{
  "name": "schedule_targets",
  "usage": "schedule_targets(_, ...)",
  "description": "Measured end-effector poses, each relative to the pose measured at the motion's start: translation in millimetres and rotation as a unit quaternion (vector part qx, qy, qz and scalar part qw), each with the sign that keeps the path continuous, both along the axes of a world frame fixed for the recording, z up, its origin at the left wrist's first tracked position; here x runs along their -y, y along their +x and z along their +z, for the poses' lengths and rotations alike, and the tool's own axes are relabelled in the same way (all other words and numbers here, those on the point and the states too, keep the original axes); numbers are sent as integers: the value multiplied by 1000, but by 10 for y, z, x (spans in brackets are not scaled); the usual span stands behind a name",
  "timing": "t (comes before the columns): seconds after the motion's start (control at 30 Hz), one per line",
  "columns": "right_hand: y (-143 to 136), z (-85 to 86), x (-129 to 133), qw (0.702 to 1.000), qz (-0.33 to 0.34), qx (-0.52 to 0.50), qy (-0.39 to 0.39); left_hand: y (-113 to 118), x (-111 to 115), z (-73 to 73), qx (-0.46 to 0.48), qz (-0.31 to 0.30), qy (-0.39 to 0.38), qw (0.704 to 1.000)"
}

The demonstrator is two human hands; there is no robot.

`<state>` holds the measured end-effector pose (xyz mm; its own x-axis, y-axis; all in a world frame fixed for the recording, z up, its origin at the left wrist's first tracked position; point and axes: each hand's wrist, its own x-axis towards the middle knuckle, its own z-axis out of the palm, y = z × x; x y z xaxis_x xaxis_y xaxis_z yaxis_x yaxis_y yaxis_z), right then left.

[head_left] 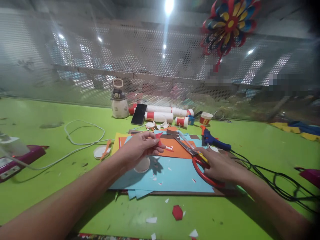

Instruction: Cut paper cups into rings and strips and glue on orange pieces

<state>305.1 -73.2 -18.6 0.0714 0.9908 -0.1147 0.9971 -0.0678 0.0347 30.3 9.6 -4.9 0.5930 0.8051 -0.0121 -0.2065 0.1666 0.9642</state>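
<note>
My left hand [143,145] is raised over the stacked paper, closed in a pinch on a small pointed piece of red paper [159,136]. To the right, my right hand [218,163] is low over the red-handled scissors [197,166], whose blades point up and left. Its fingers are closed around a slim yellow stick-like thing [203,157], partly hidden by the hand; whether they also grip the scissor handles is unclear. Beneath both hands lie light blue sheets [175,176] and an orange sheet [178,148]. A white paper disc [142,165] rests below my left hand.
A blue glue gun [215,141] with a black cord lies at right. Behind are paper cups [181,121], a phone [139,114] and a bottle [120,106]. A purple power strip [30,155] and white cable are left. In front sits a red hexagonal piece [177,212] among scraps.
</note>
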Motion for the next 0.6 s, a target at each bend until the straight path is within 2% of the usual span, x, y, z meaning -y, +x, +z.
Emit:
schedule_targets(0.23,-39,-9,-6,1000,-21,-7,17,-19,12,38,2,-1,-4,1000)
schedule_targets(0.6,93,71,20,991,-21,-108,71,-22,13,23,25,-6,-9,1000)
